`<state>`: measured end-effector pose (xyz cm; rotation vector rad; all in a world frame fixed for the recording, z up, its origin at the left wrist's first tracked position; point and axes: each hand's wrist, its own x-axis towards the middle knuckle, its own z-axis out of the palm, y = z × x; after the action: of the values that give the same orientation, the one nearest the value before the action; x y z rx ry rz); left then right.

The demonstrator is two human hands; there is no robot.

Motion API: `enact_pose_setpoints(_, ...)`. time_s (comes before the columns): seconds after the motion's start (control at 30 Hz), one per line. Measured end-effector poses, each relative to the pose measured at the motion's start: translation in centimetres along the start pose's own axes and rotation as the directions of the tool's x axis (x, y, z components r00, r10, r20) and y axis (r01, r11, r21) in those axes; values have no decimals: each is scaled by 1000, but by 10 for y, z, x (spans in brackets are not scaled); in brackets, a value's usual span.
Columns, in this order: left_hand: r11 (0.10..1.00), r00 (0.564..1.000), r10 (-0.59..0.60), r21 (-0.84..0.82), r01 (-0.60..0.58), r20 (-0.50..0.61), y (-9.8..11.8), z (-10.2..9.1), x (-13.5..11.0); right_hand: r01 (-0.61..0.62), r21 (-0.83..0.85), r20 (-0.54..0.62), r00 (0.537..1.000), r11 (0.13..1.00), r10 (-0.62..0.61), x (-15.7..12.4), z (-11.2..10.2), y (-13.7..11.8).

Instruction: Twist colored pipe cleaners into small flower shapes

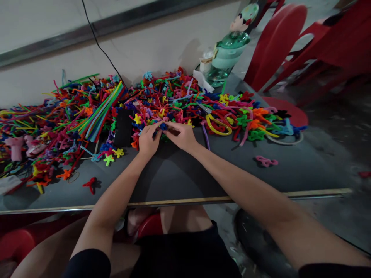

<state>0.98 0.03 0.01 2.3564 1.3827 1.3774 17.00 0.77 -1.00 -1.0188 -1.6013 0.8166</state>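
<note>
Head view of a person seated at a grey desk; both forearms extend forward and the hands meet at the near edge of a pile of pipe-cleaner shapes. Left hand: fingers curled and pinched on a small blue pipe-cleaner piece; right hand: fingertips closed on the same piece from the other side, the two hands touching at the fingertips. The blue piece sits between the hands, just above the desk surface at the pile's front margin. Just left of the left hand, a black phone lies flat; beside it, a bundle of straight pipe cleaners lies slanted. Right of the right hand, yellow-handled scissors rest on the pile. A pink twisted shape lies alone, well apart on the bare desk; a green water bottle stands at the far edge; red plastic chairs stand beyond.
</note>
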Motion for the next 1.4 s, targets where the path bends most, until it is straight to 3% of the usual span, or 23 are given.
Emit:
enact_pose_setpoints(0.17,999,999,40,6,-40,-34,-1,1,1,-121,181,21,993,976,119,2,1,-7)
enact_pose_setpoints(0.33,997,998,68,-21,-68,5,-1,0,2,-99,175,-12,995,980,102,6,1,-2)
enact_pose_setpoints(0.53,997,999,-37,-71,34,-34,5,-1,0,-221,315,34,975,923,222,8,5,-1)
enact_pose_setpoints(0.67,994,996,-78,-77,75,-44,9,0,0,-193,276,7,980,942,199,5,5,-3)
enact_pose_setpoints(0.93,972,980,-197,-136,191,-25,8,1,-1,3,46,-155,988,999,4,1,4,-6)
enact_pose_setpoints(1.2,966,983,-185,-183,185,13,12,2,-3,4,-43,-170,985,999,-11,-6,4,-6)
enact_pose_setpoints(1.4,963,985,-168,-208,174,46,10,-2,-3,-62,54,-139,988,997,69,-6,5,1)
